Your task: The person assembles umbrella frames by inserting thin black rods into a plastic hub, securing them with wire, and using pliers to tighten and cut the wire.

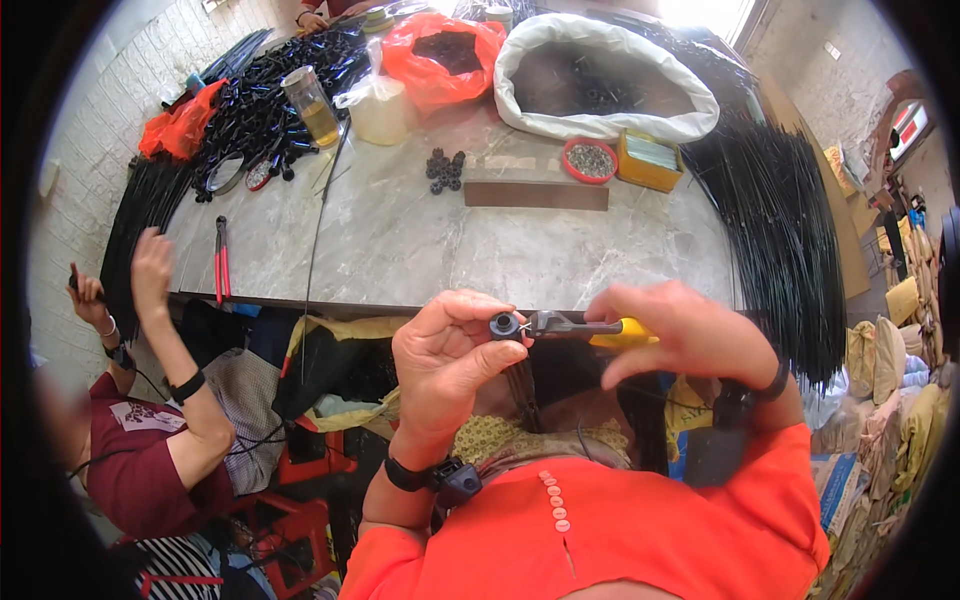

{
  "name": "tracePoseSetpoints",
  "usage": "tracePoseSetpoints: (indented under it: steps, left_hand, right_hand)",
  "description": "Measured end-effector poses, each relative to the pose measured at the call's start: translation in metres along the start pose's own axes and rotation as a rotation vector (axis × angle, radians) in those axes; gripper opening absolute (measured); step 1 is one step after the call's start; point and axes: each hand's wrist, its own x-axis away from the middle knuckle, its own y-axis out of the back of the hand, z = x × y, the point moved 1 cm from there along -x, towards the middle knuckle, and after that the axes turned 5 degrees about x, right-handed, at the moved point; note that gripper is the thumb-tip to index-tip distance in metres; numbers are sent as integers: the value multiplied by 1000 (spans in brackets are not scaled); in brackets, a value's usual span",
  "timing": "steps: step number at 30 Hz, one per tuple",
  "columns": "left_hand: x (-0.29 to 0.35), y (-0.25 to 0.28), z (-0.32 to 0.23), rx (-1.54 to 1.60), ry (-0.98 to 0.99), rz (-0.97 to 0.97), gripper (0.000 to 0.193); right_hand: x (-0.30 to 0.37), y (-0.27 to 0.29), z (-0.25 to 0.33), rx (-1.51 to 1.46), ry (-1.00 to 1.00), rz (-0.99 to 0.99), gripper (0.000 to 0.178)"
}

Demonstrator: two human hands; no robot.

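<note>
My left hand point(450, 355) pinches a small round black plastic part point(504, 325) between thumb and fingers, its dark hole facing up. A thin bright bit shows at its right side, where the jaws of a pair of pliers point(570, 325) meet it. The yellow handle of the pliers lies in my right hand point(690, 335), which is slightly blurred, with the thumb below and the fingers above. Both hands are just in front of the table's near edge. Beyond them on the table stands a small cluster of black round parts point(445, 170).
On the grey table point(390, 235) lie a dark flat bar point(536, 195), a red dish of metal bits point(590, 160), a yellow box point(650, 160) and red-handled pliers point(222, 262). Bundles of black rods point(775, 220) hang at right. A co-worker point(150, 430) sits at left.
</note>
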Motion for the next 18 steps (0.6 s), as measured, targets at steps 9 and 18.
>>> tracePoseSetpoints:
  steps: [9, 18]
  left_hand:
    - [-5, 3, 0, 35, -9, -46, 28]
    - [-8, 1, -3, 71, 44, 16, 33]
  right_hand:
    - [0, -13, 17, 1090, 352, -689, 33]
    - [8, 0, 32, 792, 141, -242, 52]
